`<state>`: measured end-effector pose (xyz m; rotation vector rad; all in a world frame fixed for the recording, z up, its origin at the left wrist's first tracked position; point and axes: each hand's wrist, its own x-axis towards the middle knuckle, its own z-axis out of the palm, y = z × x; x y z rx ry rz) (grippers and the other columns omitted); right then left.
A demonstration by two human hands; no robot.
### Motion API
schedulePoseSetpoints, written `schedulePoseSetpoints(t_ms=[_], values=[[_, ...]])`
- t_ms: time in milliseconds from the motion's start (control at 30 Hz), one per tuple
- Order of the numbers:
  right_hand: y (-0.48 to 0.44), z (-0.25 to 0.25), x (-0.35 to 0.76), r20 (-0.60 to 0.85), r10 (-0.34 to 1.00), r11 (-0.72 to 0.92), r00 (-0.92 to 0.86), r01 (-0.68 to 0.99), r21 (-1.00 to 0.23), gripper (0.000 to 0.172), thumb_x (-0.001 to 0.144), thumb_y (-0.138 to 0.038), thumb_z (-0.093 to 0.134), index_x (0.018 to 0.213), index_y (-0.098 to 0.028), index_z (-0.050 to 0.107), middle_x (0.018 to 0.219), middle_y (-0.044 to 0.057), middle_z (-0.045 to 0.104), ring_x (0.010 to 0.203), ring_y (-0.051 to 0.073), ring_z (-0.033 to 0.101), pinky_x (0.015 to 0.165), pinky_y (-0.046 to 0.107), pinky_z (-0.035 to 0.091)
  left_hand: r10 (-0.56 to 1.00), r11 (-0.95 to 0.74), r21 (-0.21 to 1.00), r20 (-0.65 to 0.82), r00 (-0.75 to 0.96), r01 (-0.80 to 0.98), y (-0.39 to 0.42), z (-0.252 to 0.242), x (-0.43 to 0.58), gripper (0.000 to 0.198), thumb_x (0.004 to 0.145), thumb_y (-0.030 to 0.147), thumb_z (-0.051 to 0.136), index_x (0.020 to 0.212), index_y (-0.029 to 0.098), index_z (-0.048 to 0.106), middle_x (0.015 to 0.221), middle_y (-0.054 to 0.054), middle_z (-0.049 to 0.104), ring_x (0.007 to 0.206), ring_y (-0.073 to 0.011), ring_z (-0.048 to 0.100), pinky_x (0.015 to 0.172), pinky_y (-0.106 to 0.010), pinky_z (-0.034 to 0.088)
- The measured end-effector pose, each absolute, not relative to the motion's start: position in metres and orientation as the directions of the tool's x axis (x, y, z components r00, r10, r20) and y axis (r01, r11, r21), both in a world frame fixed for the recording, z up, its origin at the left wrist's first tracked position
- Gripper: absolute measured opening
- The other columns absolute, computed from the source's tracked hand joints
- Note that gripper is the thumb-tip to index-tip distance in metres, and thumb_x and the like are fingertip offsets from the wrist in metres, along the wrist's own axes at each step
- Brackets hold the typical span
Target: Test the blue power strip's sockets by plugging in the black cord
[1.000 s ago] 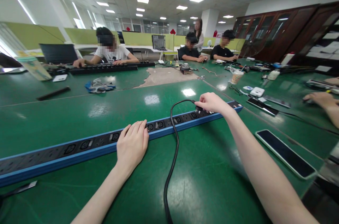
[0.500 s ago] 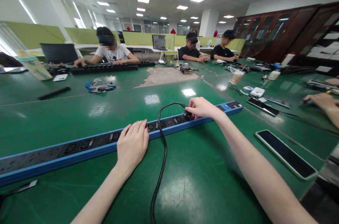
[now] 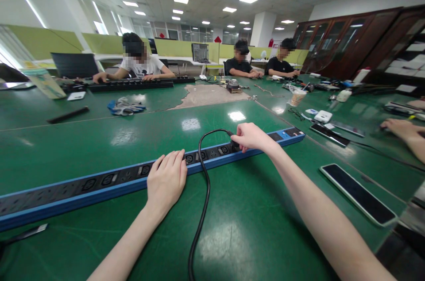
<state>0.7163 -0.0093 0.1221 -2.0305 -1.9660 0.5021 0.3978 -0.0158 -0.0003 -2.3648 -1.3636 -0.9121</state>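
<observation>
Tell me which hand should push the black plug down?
Probably the right hand: it grips the black plug at the blue power strip. The left hand lies flat on the strip, farther along.

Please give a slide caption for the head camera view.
Left hand rests on a long blue power strip; right hand holds a black plug at one of its sockets.
</observation>
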Motion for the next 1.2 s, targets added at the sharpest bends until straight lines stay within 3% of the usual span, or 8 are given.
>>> schedulePoseSetpoints(t_ms=[133,533,800,1000,1200], values=[[-0.008,0.119,0.716,-0.006,1.0,-0.019,0.019,0.941,-0.339,0.022,0.099,-0.031,0.058,0.088,-0.016,0.071,0.065,0.007,0.075,0.065,0.022,0.077,0.071,0.026,0.058,0.674,-0.528,0.077,0.644,0.362,0.846,-0.016,-0.001,0.398,0.046,0.106,0.033,0.044,0.146,0.019,0.063,0.143,-0.013,0.069,0.133,-0.0302,0.064,0.121,-0.051,0.038],[-0.005,0.12,0.727,0.014,0.997,-0.075,0.082,0.963,-0.257,0.024,0.099,-0.04,0.059,0.096,-0.018,0.069,0.068,0.006,0.075,0.068,0.021,0.076,0.073,0.027,0.055,0.676,-0.526,0.072,0.641,0.365,0.848,-0.017,0.0,0.398,0.046,0.106,0.032,0.045,0.146,0.018,0.063,0.143,-0.012,0.069,0.133,-0.0296,0.063,0.121,-0.05,0.038],[-0.008,0.133,0.763,-0.041,0.989,-0.146,0.141,0.913,-0.381,0.021,0.098,-0.037,0.059,0.097,-0.017,0.067,0.069,0.006,0.077,0.058,0.019,0.074,0.059,0.024,0.053,0.675,-0.531,0.077,0.641,0.366,0.844,-0.016,0.0,0.398,0.047,0.106,0.031,0.045,0.148,0.018,0.062,0.144,-0.012,0.068,0.134,-0.03,0.063,0.122,-0.05,0.037],[-0.005,0.132,0.785,0.001,0.981,-0.191,0.195,0.96,-0.206,0.021,0.095,-0.036,0.064,0.085,-0.018,0.068,0.064,0.006,0.075,0.064,0.022,0.077,0.063,0.026,0.055,0.674,-0.536,0.086,0.642,0.365,0.84,-0.016,0.0,0.398,0.047,0.106,0.032,0.044,0.147,0.018,0.063,0.143,-0.013,0.069,0.132,-0.0308,0.064,0.121,-0.052,0.038],[-0.013,0.129,0.791,-0.132,0.977,-0.212,0.169,0.855,-0.474,0.023,0.099,-0.039,0.064,0.092,-0.017,0.063,0.07,0.01,0.077,0.058,0.022,0.076,0.054,0.026,0.058,0.669,-0.538,0.083,0.648,0.365,0.839,-0.017,0.0,0.398,0.047,0.106,0.033,0.043,0.146,0.019,0.063,0.143,-0.013,0.069,0.132,-0.0304,0.064,0.12,-0.051,0.038]])
